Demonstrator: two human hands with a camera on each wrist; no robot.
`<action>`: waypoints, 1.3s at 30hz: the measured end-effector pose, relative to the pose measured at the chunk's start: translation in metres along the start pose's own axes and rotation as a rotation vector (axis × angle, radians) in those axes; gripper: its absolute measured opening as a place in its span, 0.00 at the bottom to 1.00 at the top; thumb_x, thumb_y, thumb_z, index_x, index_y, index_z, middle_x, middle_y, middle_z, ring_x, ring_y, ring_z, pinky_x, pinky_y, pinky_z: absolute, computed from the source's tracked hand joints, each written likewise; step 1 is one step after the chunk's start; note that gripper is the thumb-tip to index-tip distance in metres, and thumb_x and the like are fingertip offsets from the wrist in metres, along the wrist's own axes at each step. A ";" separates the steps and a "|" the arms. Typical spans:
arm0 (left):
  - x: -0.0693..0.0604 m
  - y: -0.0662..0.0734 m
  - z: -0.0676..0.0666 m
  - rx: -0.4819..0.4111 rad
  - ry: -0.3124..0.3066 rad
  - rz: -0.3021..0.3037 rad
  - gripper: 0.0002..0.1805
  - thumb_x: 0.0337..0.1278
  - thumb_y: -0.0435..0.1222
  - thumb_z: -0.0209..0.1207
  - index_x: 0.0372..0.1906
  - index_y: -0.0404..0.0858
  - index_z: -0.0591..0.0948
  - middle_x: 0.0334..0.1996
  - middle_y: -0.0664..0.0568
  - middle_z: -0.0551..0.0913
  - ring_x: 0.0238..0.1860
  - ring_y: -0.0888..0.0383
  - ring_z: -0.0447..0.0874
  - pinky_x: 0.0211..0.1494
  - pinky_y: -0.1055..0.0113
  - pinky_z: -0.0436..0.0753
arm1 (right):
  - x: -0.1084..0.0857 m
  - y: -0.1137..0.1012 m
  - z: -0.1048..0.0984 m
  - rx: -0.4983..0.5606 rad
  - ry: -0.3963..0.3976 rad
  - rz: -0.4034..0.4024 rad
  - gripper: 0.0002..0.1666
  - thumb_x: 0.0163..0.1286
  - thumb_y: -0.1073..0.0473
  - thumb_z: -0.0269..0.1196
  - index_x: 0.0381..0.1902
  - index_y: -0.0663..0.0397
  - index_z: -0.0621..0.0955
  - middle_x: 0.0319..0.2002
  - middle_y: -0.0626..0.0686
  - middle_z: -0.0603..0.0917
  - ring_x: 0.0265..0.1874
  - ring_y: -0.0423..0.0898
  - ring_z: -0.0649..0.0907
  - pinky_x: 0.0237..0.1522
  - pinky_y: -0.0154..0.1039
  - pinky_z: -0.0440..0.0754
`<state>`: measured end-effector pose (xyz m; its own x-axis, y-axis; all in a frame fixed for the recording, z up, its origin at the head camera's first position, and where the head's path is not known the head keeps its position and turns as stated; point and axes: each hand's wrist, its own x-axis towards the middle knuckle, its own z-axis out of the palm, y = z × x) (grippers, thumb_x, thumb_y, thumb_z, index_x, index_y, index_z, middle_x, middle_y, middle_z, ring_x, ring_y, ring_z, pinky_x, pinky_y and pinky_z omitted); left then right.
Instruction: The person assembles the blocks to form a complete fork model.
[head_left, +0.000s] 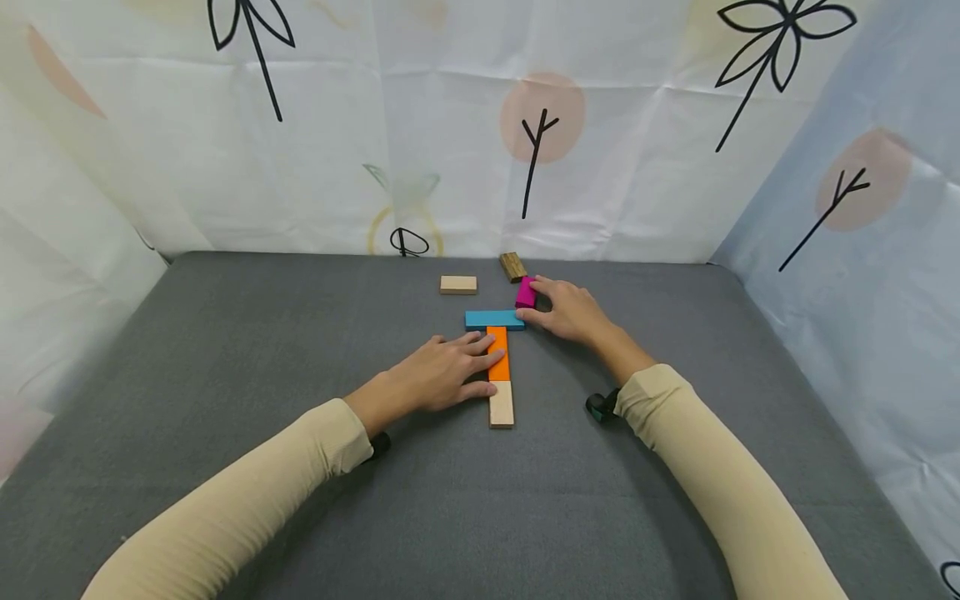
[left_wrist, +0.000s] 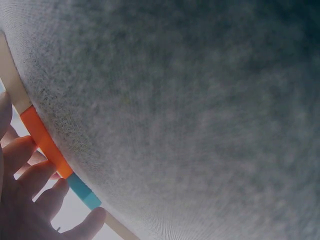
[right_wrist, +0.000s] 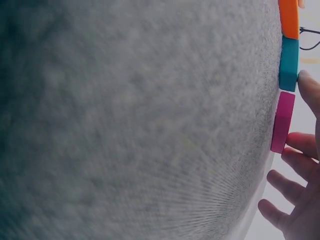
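Observation:
An orange block [head_left: 498,358] and a pale wooden block [head_left: 501,408] lie end to end, pointing toward me. Across the orange block's far end lies a blue block [head_left: 487,320], forming a T. My left hand [head_left: 438,372] rests its extended fingers on the orange block, its thumb at the pale block. The right hand [head_left: 567,312] has its thumb at the blue block's right end and its index finger at a magenta block [head_left: 526,292]. In the right wrist view, the magenta block [right_wrist: 283,122] stands slightly apart from the blue block [right_wrist: 289,62].
A second pale block [head_left: 458,285] lies behind the T, to the left. A brown, wood-grained block [head_left: 513,267] sits near the back edge, just beyond the magenta one. Grey cloth [head_left: 262,333] covers the table; a printed white curtain [head_left: 450,125] hangs behind it.

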<state>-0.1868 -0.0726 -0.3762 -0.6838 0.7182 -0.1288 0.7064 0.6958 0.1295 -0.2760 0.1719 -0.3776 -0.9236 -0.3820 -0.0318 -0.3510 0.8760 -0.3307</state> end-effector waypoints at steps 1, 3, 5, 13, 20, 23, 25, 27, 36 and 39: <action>0.000 0.000 0.000 0.000 -0.001 0.000 0.36 0.73 0.60 0.44 0.76 0.46 0.63 0.77 0.47 0.58 0.76 0.49 0.56 0.67 0.40 0.68 | 0.000 0.000 0.000 -0.003 0.000 0.000 0.44 0.72 0.36 0.58 0.74 0.59 0.66 0.75 0.58 0.64 0.70 0.60 0.67 0.67 0.61 0.63; 0.000 0.000 -0.001 -0.001 -0.003 -0.003 0.36 0.73 0.60 0.44 0.77 0.47 0.63 0.77 0.47 0.58 0.76 0.49 0.56 0.67 0.40 0.67 | 0.000 -0.001 0.000 -0.005 0.000 0.000 0.44 0.72 0.37 0.59 0.74 0.59 0.66 0.75 0.58 0.63 0.70 0.60 0.67 0.67 0.61 0.63; 0.000 0.000 -0.001 -0.003 -0.005 -0.006 0.36 0.73 0.60 0.44 0.77 0.47 0.63 0.77 0.47 0.58 0.76 0.49 0.56 0.67 0.40 0.67 | 0.000 -0.001 -0.001 -0.004 0.002 -0.003 0.44 0.72 0.37 0.58 0.74 0.60 0.66 0.75 0.58 0.63 0.71 0.60 0.67 0.68 0.61 0.63; 0.000 0.000 -0.001 -0.009 -0.003 -0.001 0.35 0.73 0.59 0.44 0.77 0.46 0.63 0.77 0.47 0.58 0.76 0.48 0.56 0.67 0.40 0.67 | -0.010 -0.002 -0.005 0.042 0.058 -0.243 0.32 0.72 0.53 0.64 0.69 0.62 0.73 0.70 0.60 0.71 0.69 0.60 0.69 0.69 0.59 0.62; 0.000 -0.001 -0.001 -0.012 0.011 0.013 0.35 0.74 0.59 0.45 0.76 0.45 0.63 0.76 0.45 0.58 0.76 0.47 0.57 0.66 0.39 0.68 | -0.022 -0.006 -0.005 0.038 0.002 -0.464 0.24 0.70 0.65 0.64 0.63 0.63 0.79 0.65 0.61 0.77 0.66 0.59 0.74 0.66 0.59 0.67; 0.000 0.000 0.000 -0.008 0.015 0.018 0.35 0.73 0.59 0.45 0.76 0.45 0.64 0.76 0.45 0.59 0.76 0.47 0.57 0.65 0.39 0.69 | -0.025 -0.006 -0.002 0.021 -0.011 -0.480 0.23 0.70 0.65 0.64 0.62 0.63 0.79 0.65 0.61 0.77 0.67 0.60 0.73 0.66 0.61 0.66; 0.000 0.000 0.000 -0.004 0.018 0.020 0.35 0.73 0.59 0.45 0.76 0.45 0.64 0.76 0.45 0.59 0.76 0.47 0.57 0.65 0.39 0.69 | -0.027 -0.006 -0.002 0.010 -0.012 -0.483 0.23 0.70 0.65 0.64 0.62 0.62 0.79 0.65 0.60 0.77 0.68 0.60 0.72 0.66 0.63 0.66; -0.001 0.000 -0.001 0.000 0.012 0.014 0.35 0.73 0.59 0.45 0.76 0.45 0.64 0.76 0.46 0.59 0.76 0.48 0.57 0.65 0.40 0.69 | -0.028 -0.006 -0.002 -0.002 -0.012 -0.481 0.24 0.70 0.64 0.65 0.63 0.62 0.79 0.65 0.60 0.77 0.69 0.59 0.70 0.66 0.63 0.65; -0.001 0.000 -0.002 -0.008 -0.009 0.001 0.36 0.73 0.60 0.44 0.77 0.46 0.63 0.77 0.47 0.58 0.76 0.49 0.56 0.67 0.40 0.68 | -0.029 -0.005 -0.002 0.007 -0.015 -0.454 0.25 0.70 0.62 0.64 0.65 0.61 0.78 0.67 0.59 0.75 0.70 0.59 0.69 0.67 0.63 0.63; 0.000 0.000 -0.001 -0.010 -0.010 0.001 0.36 0.73 0.60 0.45 0.77 0.46 0.63 0.77 0.47 0.58 0.76 0.49 0.55 0.67 0.40 0.67 | -0.026 -0.003 -0.004 0.049 0.010 -0.400 0.26 0.72 0.61 0.63 0.66 0.62 0.76 0.67 0.61 0.75 0.69 0.59 0.70 0.68 0.61 0.64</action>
<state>-0.1870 -0.0731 -0.3748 -0.6810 0.7191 -0.1380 0.7055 0.6949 0.1391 -0.2511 0.1800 -0.3721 -0.7171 -0.6870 0.1176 -0.6755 0.6435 -0.3600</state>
